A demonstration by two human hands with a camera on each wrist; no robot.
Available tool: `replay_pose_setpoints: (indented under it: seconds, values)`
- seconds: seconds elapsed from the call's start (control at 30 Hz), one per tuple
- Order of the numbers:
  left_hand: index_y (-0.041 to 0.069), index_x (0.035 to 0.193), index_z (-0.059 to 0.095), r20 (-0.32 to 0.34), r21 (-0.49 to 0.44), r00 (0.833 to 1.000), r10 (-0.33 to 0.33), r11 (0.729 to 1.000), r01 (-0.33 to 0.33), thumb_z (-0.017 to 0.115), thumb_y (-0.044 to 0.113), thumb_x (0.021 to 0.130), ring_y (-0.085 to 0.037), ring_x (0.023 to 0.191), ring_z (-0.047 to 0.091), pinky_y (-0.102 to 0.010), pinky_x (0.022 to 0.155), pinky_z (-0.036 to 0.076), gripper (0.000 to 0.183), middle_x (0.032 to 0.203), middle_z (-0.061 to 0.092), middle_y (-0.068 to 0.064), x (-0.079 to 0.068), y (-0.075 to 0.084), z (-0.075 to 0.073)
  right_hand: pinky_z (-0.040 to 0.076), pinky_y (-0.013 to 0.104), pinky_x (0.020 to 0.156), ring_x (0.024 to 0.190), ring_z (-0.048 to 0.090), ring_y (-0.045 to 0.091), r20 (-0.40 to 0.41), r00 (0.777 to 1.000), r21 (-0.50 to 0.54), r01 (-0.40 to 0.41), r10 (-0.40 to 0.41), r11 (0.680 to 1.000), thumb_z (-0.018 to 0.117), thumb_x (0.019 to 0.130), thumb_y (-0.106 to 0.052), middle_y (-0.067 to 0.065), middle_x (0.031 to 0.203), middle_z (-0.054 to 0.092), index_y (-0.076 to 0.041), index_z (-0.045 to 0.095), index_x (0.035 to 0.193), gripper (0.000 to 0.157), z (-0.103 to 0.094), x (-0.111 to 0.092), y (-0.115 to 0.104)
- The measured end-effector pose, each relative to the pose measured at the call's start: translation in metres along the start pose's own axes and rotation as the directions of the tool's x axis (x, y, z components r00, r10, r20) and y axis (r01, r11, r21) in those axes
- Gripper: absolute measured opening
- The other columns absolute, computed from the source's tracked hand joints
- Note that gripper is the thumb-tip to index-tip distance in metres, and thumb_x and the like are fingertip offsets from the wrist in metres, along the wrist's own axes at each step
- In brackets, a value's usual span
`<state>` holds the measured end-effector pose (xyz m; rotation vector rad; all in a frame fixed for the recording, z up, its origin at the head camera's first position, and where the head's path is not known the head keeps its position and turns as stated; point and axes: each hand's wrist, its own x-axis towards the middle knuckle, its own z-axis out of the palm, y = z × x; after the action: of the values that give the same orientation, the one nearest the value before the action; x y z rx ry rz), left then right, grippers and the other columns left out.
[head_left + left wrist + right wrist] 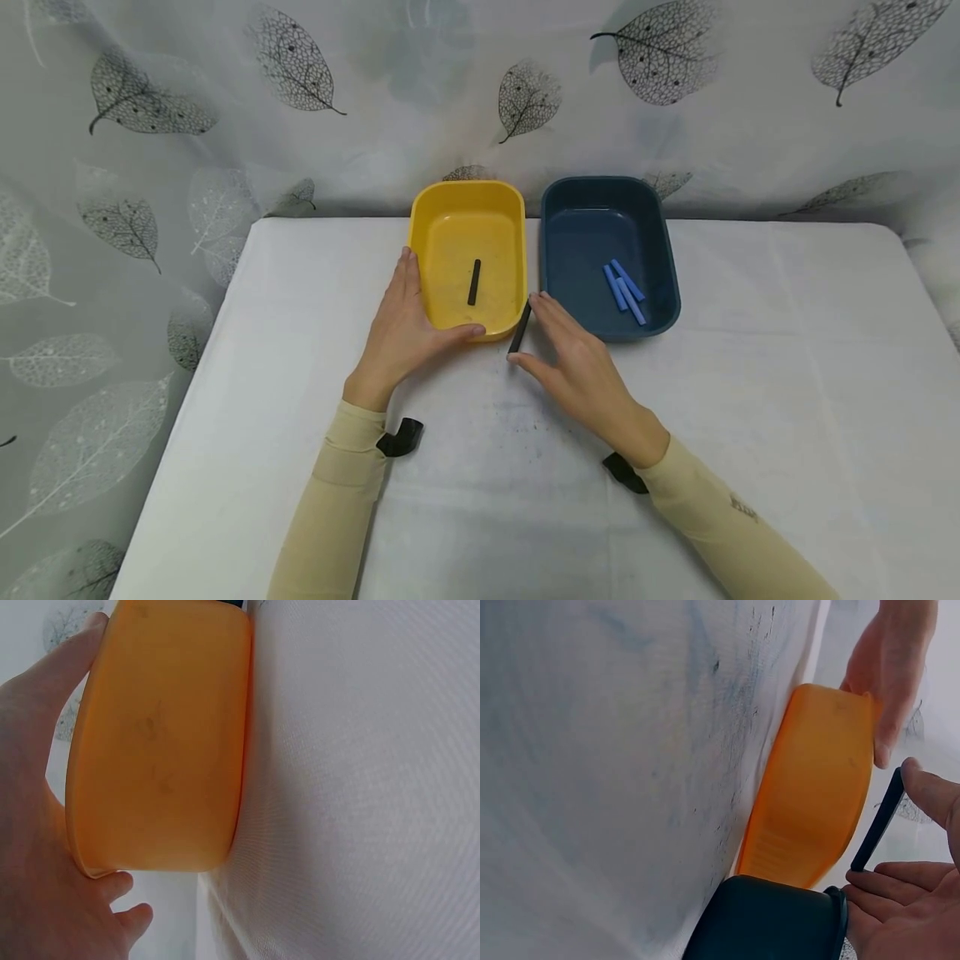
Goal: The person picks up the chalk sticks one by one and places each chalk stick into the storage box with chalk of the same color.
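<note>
My left hand (405, 329) grips the near-left corner of a yellow plastic tray (442, 279), thumb over the front rim and fingers along the left side. Inside that tray lies one black chalk stick (474, 282). A second black chalk stick (877, 820) is pinched end to end between the thumb and fingertips of my right hand (585, 362). This hand is just outside the yellow tray's near-right corner, with its fingers by the dark blue tray (566, 250). Several blue chalk sticks (631, 302) lie in the dark blue tray.
Both trays stand side by side near the back edge of a table with a white cloth (765, 375). Dark smudges (528, 417) mark the cloth in front of them. A leaf-patterned curtain (420, 125) hangs behind the table and on the left.
</note>
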<state>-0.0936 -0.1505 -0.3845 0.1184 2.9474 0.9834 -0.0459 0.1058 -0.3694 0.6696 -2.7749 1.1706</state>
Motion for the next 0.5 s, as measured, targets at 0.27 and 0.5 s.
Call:
replay_pose_setpoints:
  seconds: [0.27,0.5]
  values:
    - [0.008,0.164,-0.001,-0.004,-0.009,1.0,-0.002,1.0,0.002,0.081,0.074,0.067,-0.031,0.158,0.019,-0.052,0.126,0.026,0.144,0.173,0.005,-0.011,0.0,0.001,-0.002,0.04,0.053,0.117,0.15,0.04,0.033,-0.007,1.0,-0.006,0.01,-0.01,1.0,0.08,0.09,-0.025,0.021,0.158,0.043,0.003,0.042,0.153,0.078,0.004,0.008,0.002]
    - [0.007,0.164,0.0,-0.011,-0.015,1.0,0.014,1.0,-0.014,0.082,0.073,0.067,-0.031,0.158,0.02,-0.051,0.126,0.027,0.144,0.173,0.007,-0.012,0.001,0.0,-0.001,0.04,0.053,0.117,0.15,0.039,0.033,-0.001,1.0,-0.02,-0.004,0.004,1.0,0.08,0.09,-0.026,0.022,0.158,0.043,0.005,0.041,0.152,0.079,0.007,0.015,0.002]
